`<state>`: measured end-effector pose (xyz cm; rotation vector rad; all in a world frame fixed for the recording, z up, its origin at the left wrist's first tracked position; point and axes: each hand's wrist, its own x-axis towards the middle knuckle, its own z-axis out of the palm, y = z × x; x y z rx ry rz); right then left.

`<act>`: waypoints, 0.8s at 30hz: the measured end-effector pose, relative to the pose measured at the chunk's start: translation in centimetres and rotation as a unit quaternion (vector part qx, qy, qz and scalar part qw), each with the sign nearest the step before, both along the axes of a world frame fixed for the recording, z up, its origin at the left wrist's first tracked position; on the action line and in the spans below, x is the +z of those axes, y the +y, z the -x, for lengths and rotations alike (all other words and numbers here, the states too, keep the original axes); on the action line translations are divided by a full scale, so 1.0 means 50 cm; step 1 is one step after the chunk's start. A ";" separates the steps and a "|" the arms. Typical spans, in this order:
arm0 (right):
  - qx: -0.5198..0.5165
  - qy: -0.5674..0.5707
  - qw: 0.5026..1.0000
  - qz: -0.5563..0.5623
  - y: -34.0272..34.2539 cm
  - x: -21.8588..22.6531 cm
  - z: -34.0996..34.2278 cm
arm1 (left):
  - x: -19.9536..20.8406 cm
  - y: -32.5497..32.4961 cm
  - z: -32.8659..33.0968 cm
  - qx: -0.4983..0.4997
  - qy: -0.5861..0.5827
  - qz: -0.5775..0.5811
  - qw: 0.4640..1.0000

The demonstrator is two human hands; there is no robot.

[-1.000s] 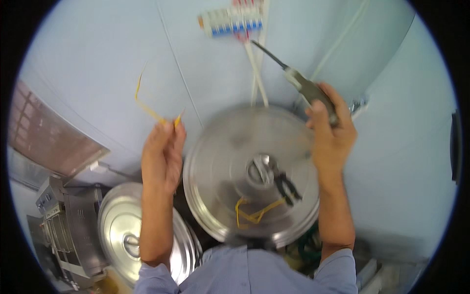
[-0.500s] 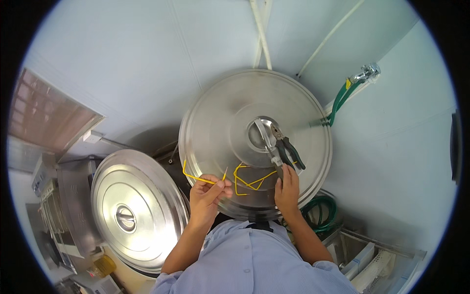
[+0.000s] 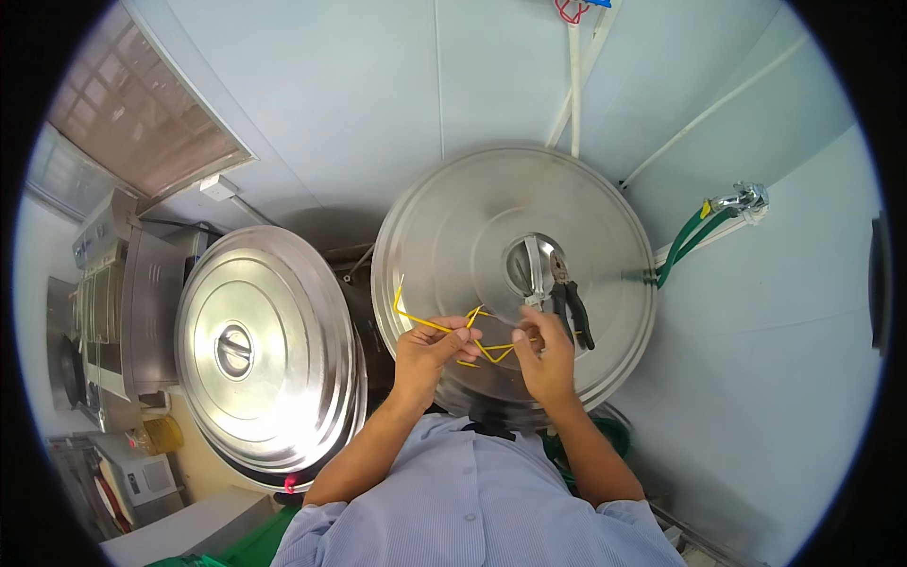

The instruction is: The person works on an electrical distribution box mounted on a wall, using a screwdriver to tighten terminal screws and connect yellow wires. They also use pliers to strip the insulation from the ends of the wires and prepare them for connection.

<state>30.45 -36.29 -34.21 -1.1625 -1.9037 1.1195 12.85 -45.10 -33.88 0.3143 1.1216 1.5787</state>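
Note:
My left hand point(image 3: 425, 364) is closed on a thin bent yellow wire point(image 3: 416, 320), pinched between thumb and fingers above a big round steel lid point(image 3: 444, 217). Another bent yellow wire point(image 3: 494, 360) lies on the lid between my hands, partly covered by my fingers. My right hand point(image 3: 548, 364) is over the lid just right of that wire, fingers bent and blurred; whether they hold anything is unclear. Beside it, pliers with black grips point(image 3: 573, 307) rest near the lid's handle point(image 3: 533, 265). A pale tool end point(image 3: 536, 300) shows just beyond my right fingers, the rest hidden.
A second steel lid point(image 3: 283, 331) covers a vessel on the left. Green hoses point(image 3: 685, 248) run from a wall tap point(image 3: 742, 200) on the right. White pipes point(image 3: 574, 94) climb the wall behind. Metal kitchen equipment point(image 3: 151, 293) stands far left.
The view has swung left. My right hand has come away from the grey-handled tool beside the pliers, toward my left hand. My left hand keeps its wire and is nearer the wire on the lid.

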 end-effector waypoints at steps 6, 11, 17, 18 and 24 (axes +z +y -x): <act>0.106 0.174 0.922 0.329 0.010 0.045 0.031 | 0.007 -0.018 -0.032 -0.060 -0.087 -0.001 0.994; 0.131 0.200 0.916 0.323 0.016 0.023 0.018 | -0.006 -0.040 -0.028 -0.077 -0.074 0.013 0.994; 0.131 0.144 0.939 0.282 0.020 0.026 0.019 | -0.015 -0.060 0.010 0.031 -0.180 -0.117 0.976; 0.138 0.134 0.942 0.276 0.015 0.030 0.023 | -0.024 -0.058 0.009 0.040 -0.181 -0.129 0.974; 0.090 0.101 0.968 0.211 -0.019 0.046 0.057 | -0.026 -0.047 0.024 0.048 -0.301 -0.116 0.945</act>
